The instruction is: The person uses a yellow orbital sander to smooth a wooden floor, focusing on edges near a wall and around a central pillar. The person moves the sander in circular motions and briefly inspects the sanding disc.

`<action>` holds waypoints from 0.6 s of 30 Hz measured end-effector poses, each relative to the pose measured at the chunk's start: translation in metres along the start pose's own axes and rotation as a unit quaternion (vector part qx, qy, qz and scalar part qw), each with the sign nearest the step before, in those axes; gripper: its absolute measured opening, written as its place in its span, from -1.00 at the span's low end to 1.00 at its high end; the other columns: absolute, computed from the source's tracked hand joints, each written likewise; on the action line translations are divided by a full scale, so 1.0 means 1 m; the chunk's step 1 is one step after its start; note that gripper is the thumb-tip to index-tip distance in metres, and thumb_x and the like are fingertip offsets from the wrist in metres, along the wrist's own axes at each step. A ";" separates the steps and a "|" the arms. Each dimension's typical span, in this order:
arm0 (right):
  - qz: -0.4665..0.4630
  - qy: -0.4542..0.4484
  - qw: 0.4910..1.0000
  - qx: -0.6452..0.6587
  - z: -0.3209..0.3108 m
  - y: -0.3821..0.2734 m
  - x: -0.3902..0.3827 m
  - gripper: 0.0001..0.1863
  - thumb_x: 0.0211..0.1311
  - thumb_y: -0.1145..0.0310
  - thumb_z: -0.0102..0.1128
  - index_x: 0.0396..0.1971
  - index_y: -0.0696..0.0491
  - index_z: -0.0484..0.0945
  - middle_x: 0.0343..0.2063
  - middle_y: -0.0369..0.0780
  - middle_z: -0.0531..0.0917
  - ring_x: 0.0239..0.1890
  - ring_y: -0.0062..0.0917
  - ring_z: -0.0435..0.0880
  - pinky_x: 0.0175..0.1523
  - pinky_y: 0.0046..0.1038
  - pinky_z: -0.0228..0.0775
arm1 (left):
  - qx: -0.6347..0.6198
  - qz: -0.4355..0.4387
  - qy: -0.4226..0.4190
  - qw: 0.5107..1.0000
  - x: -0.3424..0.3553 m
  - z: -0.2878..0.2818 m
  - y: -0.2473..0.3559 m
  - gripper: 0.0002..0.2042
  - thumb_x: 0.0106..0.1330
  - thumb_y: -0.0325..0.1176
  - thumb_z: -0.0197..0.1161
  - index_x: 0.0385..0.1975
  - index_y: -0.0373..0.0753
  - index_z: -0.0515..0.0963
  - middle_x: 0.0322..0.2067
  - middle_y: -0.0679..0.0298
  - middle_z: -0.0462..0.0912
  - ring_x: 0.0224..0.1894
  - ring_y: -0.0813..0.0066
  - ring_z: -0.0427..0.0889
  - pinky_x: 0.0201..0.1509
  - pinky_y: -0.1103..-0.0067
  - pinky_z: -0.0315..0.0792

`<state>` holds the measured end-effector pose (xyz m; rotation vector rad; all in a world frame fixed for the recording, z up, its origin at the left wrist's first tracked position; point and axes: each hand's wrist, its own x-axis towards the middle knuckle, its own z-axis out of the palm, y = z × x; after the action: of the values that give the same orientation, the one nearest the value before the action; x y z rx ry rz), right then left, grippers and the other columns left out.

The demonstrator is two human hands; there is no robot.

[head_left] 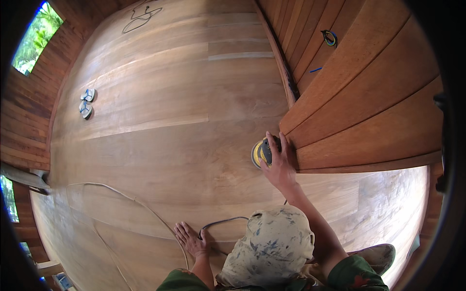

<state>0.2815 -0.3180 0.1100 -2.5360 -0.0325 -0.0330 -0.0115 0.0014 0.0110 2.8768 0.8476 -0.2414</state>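
Observation:
My right hand [279, 165] grips a yellow-and-black round sander [258, 154] on the wooden floor [170, 150], beside the end of a wooden plank partition [359, 111]. My left hand [191, 240] rests on the floor with fingers spread, beside a black cord [225, 219] and a pale cable [145, 203]. Between my forearms is a rounded, paint-stained beige cloth shape [272, 242], likely my bent knee.
Flip-flops [86, 109] lie on the floor at the left. A coiled cord [141, 22] lies at the far end. Blue and yellow wires [330, 39] hang on the right wall. Plank walls [24, 136] with windows [36, 39] line the left.

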 end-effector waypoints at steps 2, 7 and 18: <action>-0.006 0.004 1.000 -0.025 -0.001 -0.003 -0.003 0.02 0.34 0.19 0.48 0.72 -0.33 0.08 0.62 0.14 0.08 0.52 0.18 0.31 0.49 0.05 0.42 | 0.005 0.000 0.002 1.000 -0.003 -0.001 0.002 -0.04 0.49 0.20 0.19 0.74 -0.19 -0.01 0.75 0.03 -0.05 0.79 -0.01 -0.16 0.81 0.14 -0.23; -0.047 -0.010 0.998 -0.036 0.009 -0.024 -0.002 0.00 0.34 0.17 0.49 0.70 -0.31 0.13 0.58 0.14 0.14 0.43 0.17 0.43 0.43 0.04 0.51 | 0.006 0.000 0.003 1.000 -0.005 -0.002 0.007 -0.04 0.48 0.16 0.22 0.74 -0.19 -0.02 0.75 0.02 -0.06 0.78 -0.01 -0.15 0.81 0.13 -0.23; -0.150 -0.127 0.980 0.005 0.040 -0.068 -0.013 -0.11 0.40 0.18 0.43 0.66 -0.34 0.21 0.55 0.09 0.19 0.39 0.16 0.48 0.34 0.12 0.59 | 0.032 -0.013 -0.019 0.999 -0.011 -0.004 0.018 -0.05 0.48 0.09 0.23 0.74 -0.22 -0.03 0.75 0.00 -0.08 0.78 0.00 -0.16 0.82 0.16 -0.24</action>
<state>0.2668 -0.2395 0.1156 -2.4869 -0.5153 0.1720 -0.0107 -0.0187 0.0182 2.9114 0.8870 -0.3294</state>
